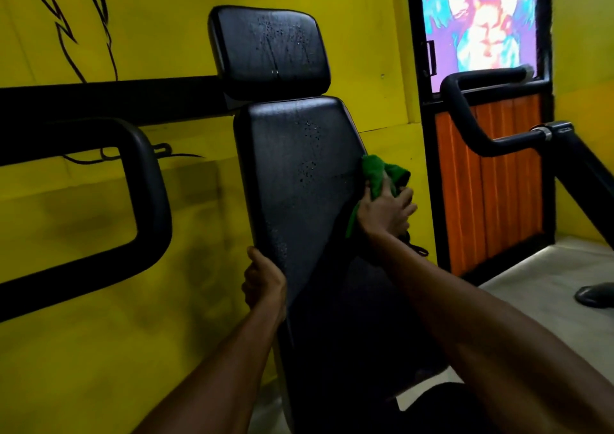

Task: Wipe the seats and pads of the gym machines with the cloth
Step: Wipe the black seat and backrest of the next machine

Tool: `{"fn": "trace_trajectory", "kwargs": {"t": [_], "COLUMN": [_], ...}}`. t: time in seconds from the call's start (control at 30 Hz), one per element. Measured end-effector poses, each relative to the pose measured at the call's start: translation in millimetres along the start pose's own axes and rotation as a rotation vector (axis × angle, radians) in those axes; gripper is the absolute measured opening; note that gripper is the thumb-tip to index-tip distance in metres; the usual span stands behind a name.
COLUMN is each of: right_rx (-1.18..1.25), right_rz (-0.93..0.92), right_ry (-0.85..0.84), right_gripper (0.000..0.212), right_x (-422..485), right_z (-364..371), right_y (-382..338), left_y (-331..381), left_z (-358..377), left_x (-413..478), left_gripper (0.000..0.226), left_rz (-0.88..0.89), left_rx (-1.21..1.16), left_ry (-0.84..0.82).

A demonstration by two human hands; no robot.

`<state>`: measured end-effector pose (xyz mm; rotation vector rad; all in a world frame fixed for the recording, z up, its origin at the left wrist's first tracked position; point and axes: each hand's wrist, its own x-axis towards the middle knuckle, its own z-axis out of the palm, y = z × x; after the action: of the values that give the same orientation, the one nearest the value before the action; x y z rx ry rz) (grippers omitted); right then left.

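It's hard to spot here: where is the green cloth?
In the head view, right of centre: the right hand grips the crumpled green cloth against the right edge of the black padded backrest.

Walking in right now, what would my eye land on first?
The bright green cloth stands out, bunched in the right hand against the right edge of the black back pad at centre. The left hand grips that pad's lower left edge, and droplets speckle it and the head pad above. Behind, a yellow wall and a colourful poster at top right.
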<state>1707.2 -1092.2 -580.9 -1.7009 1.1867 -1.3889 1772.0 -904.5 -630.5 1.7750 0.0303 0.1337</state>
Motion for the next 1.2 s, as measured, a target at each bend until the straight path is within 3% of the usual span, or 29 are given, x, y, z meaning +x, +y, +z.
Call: {"fn": "trace_trajectory", "kwargs": {"t": [0.07, 0.13, 0.23, 0.3, 0.37, 0.47, 0.57, 0.6, 0.67, 0.8, 0.87, 0.9, 1.0, 1.1, 1.17, 1.2], "right_rx": [-0.052, -0.097, -0.13, -0.168, -0.16, -0.157, -0.05, -0.051, -0.099, -0.251, -0.276, -0.258, -0.229, -0.122, -0.075, -0.084], "right_rz": [-0.205, -0.537, -1.127, -1.329, -1.228, -0.629, -0.181, -0.15, -0.287, -1.111, -1.246, -1.159, -0.662, -0.324, -0.294, -0.383], "right_ry": [-0.04, -0.109, -0.142, -0.13, -0.097, -0.045, -0.011, -0.021, -0.073, -0.172, -0.176, -0.18, -0.151, -0.099, -0.091, -0.077], "right_gripper": [0.06, 0.067, 0.061, 0.059, 0.06, 0.077, 0.068, 0.066, 0.065, 0.062, 0.061, 0.065, 0.081, 0.072, 0.063, 0.061], "right_x": [-31, -67, -99, -88, -63, -20, -2, -6, -26, -74, -64, -52, -10, 17, 15, 10], "right_z": [5, 12, 20, 26, 23, 13, 5, 3, 4, 10, 9, 8, 1, -2, 3, 10], "right_y": [-19, -32, -39, -36, -28, -16, -24, -30, -39, -28, -19, -18, -15, -28, -44, -53], "left_y": [0, 1, -3, -5, -1, 2, 2, 2, 3, 8, 19, 31, 79, 107, 104, 101], "left_z": [-1, -2, -2, -2, -2, -2, -4, -4, -4, -15, -24, -28, -31, -16, -7, -2], "left_x": [-1, -2, 1, 4, -1, -7, -7, -6, -7, -10, -11, -9, 5, 17, 21, 24], "left_gripper": [0.072, 0.072, 0.06, 0.058, 0.066, 0.07, 0.071, 0.072, 0.072, 0.071, 0.065, 0.061, 0.061, 0.064, 0.063, 0.063], "left_rz": [0.003, 0.003, 0.062, 0.074, 0.013, 0.015, 0.015, 0.017, 0.018, 0.018, 0.042, 0.063, 0.134, 0.214, 0.25, 0.256], "left_rx": [-0.002, 0.01, -0.005, -0.003, -0.005, -0.021, -0.023, -0.009, 0.001, 0.036, 0.076, 0.052, -0.036, -0.099, -0.094, -0.078], "left_ry": [-0.012, -0.007, -0.03, -0.023, -0.003, -0.01, -0.027, -0.031, -0.038, -0.103, -0.151, -0.161, -0.15, -0.12, -0.03, 0.006]}}
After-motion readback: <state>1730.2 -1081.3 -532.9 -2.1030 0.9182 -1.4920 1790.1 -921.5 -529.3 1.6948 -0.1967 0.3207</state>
